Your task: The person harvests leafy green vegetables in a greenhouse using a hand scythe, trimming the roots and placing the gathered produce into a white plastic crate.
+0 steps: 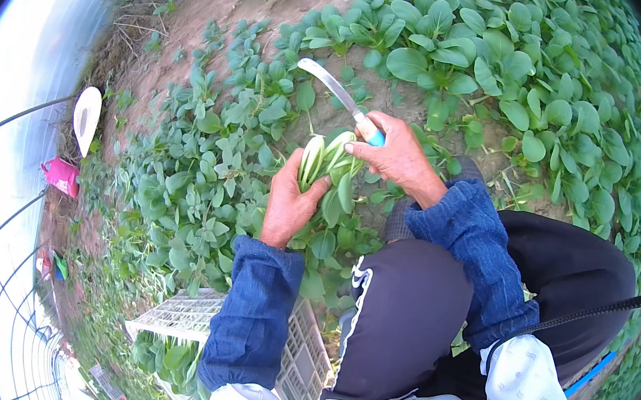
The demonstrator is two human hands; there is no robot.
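My left hand (290, 202) is closed around a bunch of leafy greens (311, 162) that look like bok choy, their pale stems pointing up and away from me. In my right hand (401, 153) is a small curved knife (335, 88) with a pale and blue handle. Its blade points to the upper left, above the soil. The right thumb touches stems at the right of the bunch; whether those fingers also grip some greens, I cannot tell. Leaves of the bunch hang down between the two hands.
A white plastic crate (307, 350) holding cut greens (169, 359) stands by my left forearm. Dense bok choy plants (531, 76) grow at the right, with weeds (208, 173) at the left. A pink bag (61, 177) lies near the greenhouse film wall (16, 69).
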